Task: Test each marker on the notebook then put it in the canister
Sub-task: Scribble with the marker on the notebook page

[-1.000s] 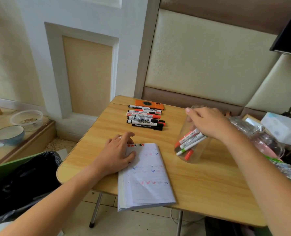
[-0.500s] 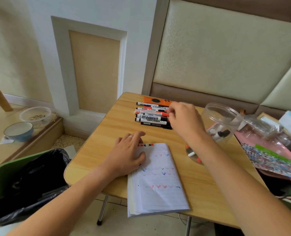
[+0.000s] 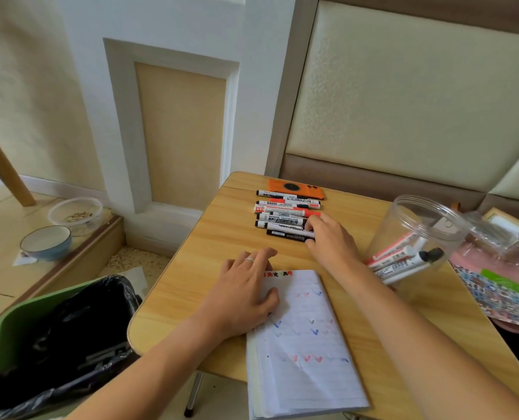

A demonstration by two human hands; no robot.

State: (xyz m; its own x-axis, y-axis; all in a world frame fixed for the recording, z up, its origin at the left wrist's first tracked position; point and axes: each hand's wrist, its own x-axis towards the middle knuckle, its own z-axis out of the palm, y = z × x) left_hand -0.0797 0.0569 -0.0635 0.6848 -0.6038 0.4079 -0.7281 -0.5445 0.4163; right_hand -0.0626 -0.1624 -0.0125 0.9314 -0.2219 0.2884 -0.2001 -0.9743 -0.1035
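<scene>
My right hand (image 3: 331, 241) is pinching the nearest black-barrelled marker (image 3: 285, 234) in the row on the wooden table (image 3: 191, 286); my left hand (image 3: 246, 295) is lying flat, fingers relaxed, on the lined paper notebook (image 3: 303, 353). The clear plastic canister (image 3: 416, 234) is lying tilted at right.

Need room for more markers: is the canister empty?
No. The clear canister already holds several markers leaning inside it.

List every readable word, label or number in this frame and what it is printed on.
"WHITEBOARD MARKER": on the barrel of a marker in the row on the table, seen upside down.
Other marker labels and barcodes: too small to read.
Red and black characters at the top of the notebook: blurred, unreadable.
</scene>
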